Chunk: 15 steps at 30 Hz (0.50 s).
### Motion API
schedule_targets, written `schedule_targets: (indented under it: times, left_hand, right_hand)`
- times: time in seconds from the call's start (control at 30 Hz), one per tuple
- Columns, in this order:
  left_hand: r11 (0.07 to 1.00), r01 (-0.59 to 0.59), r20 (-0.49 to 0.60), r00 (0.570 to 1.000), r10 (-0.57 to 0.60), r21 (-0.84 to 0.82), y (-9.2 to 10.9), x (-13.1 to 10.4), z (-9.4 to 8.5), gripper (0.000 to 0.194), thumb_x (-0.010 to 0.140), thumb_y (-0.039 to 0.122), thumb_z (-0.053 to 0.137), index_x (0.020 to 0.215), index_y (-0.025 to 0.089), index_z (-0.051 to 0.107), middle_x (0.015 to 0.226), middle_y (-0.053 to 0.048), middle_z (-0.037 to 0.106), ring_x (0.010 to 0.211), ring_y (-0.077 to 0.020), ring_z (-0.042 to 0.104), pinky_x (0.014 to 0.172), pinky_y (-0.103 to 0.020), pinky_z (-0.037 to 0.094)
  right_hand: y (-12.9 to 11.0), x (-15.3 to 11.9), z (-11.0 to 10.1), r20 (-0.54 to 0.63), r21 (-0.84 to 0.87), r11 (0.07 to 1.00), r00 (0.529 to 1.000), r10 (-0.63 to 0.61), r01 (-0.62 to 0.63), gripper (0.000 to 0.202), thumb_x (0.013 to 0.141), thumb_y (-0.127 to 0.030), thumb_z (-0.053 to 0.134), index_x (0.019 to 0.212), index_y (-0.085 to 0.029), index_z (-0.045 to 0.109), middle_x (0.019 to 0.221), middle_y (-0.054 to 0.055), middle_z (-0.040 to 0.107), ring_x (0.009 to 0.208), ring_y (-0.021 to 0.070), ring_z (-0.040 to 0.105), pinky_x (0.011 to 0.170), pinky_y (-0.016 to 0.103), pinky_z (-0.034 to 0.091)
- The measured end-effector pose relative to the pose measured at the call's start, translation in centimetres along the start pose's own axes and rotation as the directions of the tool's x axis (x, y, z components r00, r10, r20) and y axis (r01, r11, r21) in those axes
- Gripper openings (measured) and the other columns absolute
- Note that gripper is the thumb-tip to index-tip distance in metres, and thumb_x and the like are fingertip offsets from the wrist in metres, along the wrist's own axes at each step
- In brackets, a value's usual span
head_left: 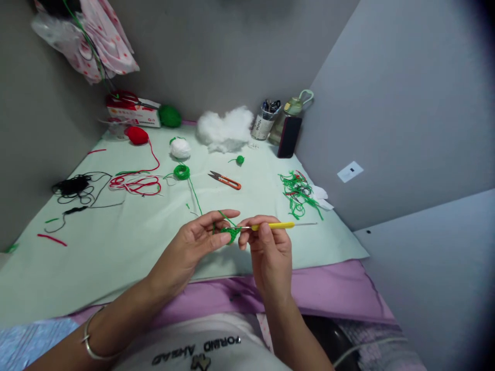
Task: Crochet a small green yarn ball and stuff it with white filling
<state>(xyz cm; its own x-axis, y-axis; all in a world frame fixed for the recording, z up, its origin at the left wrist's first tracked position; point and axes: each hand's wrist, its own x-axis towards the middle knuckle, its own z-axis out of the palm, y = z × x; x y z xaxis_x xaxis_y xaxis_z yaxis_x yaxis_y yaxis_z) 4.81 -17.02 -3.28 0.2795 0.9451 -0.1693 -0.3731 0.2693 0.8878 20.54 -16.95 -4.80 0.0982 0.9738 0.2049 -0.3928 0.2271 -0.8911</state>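
Observation:
My left hand point(201, 238) pinches a small piece of green crochet point(232, 235) between thumb and fingers, with green yarn running over the raised index finger. Closed around the yellow handle of a crochet hook point(282, 225) is my right hand point(270, 245). The hook's metal tip points left and meets the top edge of the green piece; its thin far end sticks out to the right. A green yarn strand leads from near my left hand back to a coil of green yarn point(181, 172) on the table. Part of the crochet is hidden behind my left thumb.
Orange thread snips point(225, 180) lie beyond my hands, near a small green ball point(240, 160). Red yarn point(135, 184) and black yarn point(73, 186) spread at left. White stuffing point(226, 129), a pen cup point(263, 123) and a phone point(290, 137) stand behind. Yarn scraps point(297, 193) lie right.

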Motion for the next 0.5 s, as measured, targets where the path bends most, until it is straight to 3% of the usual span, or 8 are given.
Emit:
schedule_targets:
  times: [0.3,0.43,0.5]
  left_hand:
    - [0.996,-0.043,-0.031,0.998,0.046,0.077,0.3,-0.6,-0.4,0.031,0.086,0.034,0.082,0.116,0.032,0.08,0.096,-0.002,0.068,0.095,-0.0169,0.057,0.086,-0.027,0.043]
    - [0.989,-0.066,-0.045,0.996,0.072,0.129,0.4,-0.7,-0.8,0.03,0.086,0.034,0.082,0.116,0.033,0.08,0.095,0.0,0.069,0.092,-0.0161,0.059,0.083,-0.026,0.045]
    - [0.976,-0.095,-0.079,0.991,0.112,0.194,0.4,-0.8,-0.9,0.029,0.085,0.033,0.083,0.114,0.033,0.081,0.092,0.0,0.069,0.09,-0.0162,0.059,0.085,-0.027,0.045]
  right_hand:
    - [0.0,-0.1,0.1,0.048,0.082,0.996,0.998,-0.029,0.025,0.02,0.103,-0.036,0.06,0.093,-0.021,0.07,0.086,0.003,0.08,0.063,0.013,0.072,0.059,0.026,0.06]
    - [-0.3,-0.4,0.0,0.103,-0.012,0.998,0.993,-0.065,0.066,0.021,0.106,-0.032,0.053,0.098,-0.022,0.07,0.09,0.003,0.08,0.066,0.0133,0.074,0.062,0.028,0.062]
    - [-0.5,-0.8,0.0,0.133,-0.16,0.973,0.981,-0.145,0.165,0.022,0.107,-0.026,0.05,0.102,-0.023,0.071,0.093,0.003,0.079,0.07,0.0133,0.074,0.066,0.029,0.063]
